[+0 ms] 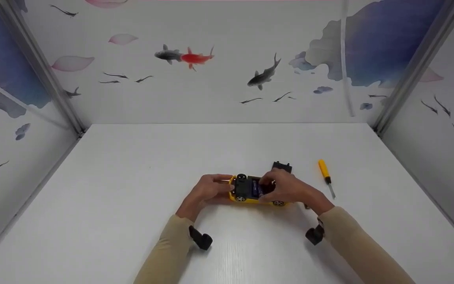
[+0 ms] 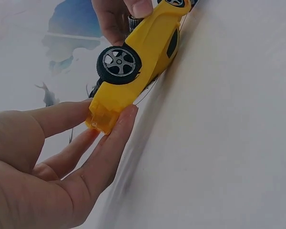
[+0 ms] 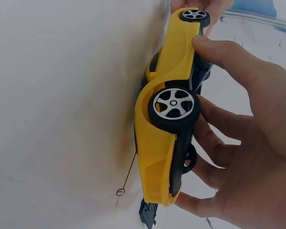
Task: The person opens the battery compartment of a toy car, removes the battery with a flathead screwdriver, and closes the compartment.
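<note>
So you had that yellow toy car belly-up on the white table, wheels in the air, with something dark blue in the uncovered hollow underneath that looked like a battery. That battery was my first worry: wrong way round or jammed in crooked, and you risked a dead car or a bent contact.

Your left hand had just one end of the car pinched between thumb and fingers. The car looked to be resting on its roof, so a hard shove from the other side could've rocked it or twisted it right out of that grip.

Your right hand was curled over the middle, gripping the car with the thumb against the yellow side. Couldn't tell if your fingertips had the battery too, knuckles were in the way. If so, a slip there might've popped it out.

The thin wire with the looped end poked out low beside the car, an easy thing to bend if you rolled it.

Further out, the black cover lay just past your right hand, where a stray knuckle could've sent it sliding. Some small bit sat by your wrist, no clue what, and your sleeve might've dragged it away. The screwdriver lay off to your right, and a wide elbow could've set it rolling.
</note>
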A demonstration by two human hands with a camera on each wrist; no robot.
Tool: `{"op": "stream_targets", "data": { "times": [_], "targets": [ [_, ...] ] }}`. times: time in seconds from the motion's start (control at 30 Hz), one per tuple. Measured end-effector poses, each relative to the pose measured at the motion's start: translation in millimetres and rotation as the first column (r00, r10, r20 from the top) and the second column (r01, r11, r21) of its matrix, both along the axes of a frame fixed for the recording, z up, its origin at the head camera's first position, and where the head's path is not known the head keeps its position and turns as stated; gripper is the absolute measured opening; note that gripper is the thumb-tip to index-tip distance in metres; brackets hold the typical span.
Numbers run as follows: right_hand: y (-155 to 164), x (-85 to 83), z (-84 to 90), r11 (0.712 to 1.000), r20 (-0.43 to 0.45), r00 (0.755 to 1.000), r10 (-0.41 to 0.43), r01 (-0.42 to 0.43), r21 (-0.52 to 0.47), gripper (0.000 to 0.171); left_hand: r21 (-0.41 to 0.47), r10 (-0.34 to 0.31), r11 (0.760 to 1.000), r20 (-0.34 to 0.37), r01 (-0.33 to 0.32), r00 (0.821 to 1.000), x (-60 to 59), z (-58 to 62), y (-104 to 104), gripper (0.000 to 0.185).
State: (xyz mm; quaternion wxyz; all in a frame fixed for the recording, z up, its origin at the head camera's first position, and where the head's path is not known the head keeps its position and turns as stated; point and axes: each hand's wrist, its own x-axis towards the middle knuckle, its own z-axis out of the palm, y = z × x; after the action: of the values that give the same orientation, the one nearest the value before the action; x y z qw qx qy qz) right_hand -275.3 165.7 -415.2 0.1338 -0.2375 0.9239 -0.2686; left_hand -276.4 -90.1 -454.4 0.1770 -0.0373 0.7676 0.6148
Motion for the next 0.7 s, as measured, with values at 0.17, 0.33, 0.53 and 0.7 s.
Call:
{"op": "stream_targets", "data": {
  "times": [0.17,0.33,0.53,0.7],
  "targets": [
    [0.4,-0.6,0.4,1.000,0.018,1.000,0.011,-0.011,0.002,0.046,-0.026,-0.007,1.000,-0.009,0.006,1.000,-0.2,0.6,-0.1,0.048],
    [3.4,1.0,-1.8,1.000,0.029,1.000,0.000,0.000,-0.023,0.049,0.036,-0.010,0.999,0.026,0.009,1.000,0.2,-0.7,0.2,0.049],
    [11.3,7.0,-1.2,0.991,0.063,0.997,-0.036,0.044,-0.128,0.054,0.134,0.012,0.991,0.090,-0.024,0.996,0.7,-1.4,0.5,0.051],
    [19.2,13.4,4.0,0.977,0.064,0.996,-0.061,0.072,-0.201,0.053,0.129,0.021,0.991,0.103,-0.034,0.994,0.0,-0.8,0.5,0.050]
  ]
}}
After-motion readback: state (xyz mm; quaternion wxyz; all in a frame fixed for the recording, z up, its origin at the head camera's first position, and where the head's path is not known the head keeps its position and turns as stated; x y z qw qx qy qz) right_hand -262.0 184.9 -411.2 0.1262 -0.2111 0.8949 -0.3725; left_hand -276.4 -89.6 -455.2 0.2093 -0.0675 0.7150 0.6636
